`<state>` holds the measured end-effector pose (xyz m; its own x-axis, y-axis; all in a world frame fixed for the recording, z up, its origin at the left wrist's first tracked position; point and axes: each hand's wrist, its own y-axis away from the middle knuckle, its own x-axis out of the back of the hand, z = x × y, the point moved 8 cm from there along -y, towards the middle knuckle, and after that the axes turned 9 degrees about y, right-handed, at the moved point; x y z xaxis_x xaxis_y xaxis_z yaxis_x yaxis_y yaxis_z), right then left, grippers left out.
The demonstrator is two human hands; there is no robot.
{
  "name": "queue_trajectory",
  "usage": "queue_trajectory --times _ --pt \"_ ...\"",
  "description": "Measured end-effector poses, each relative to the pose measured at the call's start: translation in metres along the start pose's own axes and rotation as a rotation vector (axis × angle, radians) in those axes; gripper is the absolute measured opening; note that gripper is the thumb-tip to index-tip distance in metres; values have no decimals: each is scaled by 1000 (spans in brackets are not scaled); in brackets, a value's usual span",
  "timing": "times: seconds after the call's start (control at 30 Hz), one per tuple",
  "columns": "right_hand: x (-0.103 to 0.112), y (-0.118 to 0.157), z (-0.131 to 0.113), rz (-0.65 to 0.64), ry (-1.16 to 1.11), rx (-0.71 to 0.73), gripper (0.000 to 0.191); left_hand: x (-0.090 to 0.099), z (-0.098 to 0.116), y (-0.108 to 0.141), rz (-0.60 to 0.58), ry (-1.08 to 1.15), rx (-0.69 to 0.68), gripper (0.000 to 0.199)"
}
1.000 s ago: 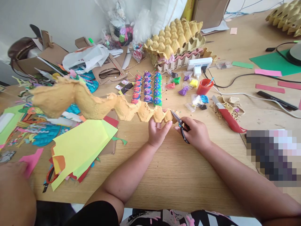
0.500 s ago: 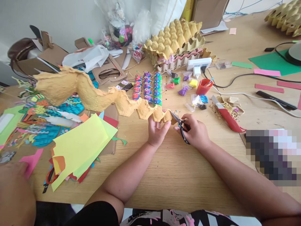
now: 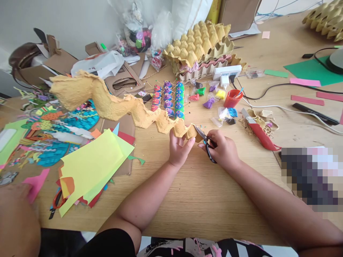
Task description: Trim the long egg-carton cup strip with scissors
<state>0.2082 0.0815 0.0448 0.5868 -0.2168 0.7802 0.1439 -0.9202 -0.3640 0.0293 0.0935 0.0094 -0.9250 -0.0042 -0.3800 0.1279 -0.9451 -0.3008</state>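
Note:
A long strip of yellow egg carton [image 3: 142,113] stretches from the upper left to the middle, raised above the table. My left hand [image 3: 180,150] is closed on its near right end, thumb in front and fingers behind. In my right hand [image 3: 223,148] are black-handled scissors [image 3: 209,146], their blades against the strip's last cup. Behind the strip stand painted egg-carton caterpillars: a red and blue one [image 3: 156,97], a purple one [image 3: 168,98] and a green and blue one [image 3: 179,100], with pins stuck in them.
Yellow paper sheets [image 3: 93,160] and a co-worker's arm [image 3: 18,217] are at the left. Stacked egg trays [image 3: 197,46] stand at the back. A red cup [image 3: 232,99], clay packets [image 3: 209,102], a red-handled knife [image 3: 264,135] and a white cable [image 3: 292,109] lie to the right.
The far left end of the egg carton strip has swung slightly to the right and its middle has dipped a little. Both hands and the scissors stay nearly in place.

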Motion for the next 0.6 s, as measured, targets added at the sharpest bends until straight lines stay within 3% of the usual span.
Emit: queue_trajectory --times 0.43,0.6 --pt "2 -2 -1 2 9 -5 42 1 1 -2 2 7 -16 74" --pt "1 -2 -2 -6 5 -1 43 -2 5 -3 -15 29 -49 68"
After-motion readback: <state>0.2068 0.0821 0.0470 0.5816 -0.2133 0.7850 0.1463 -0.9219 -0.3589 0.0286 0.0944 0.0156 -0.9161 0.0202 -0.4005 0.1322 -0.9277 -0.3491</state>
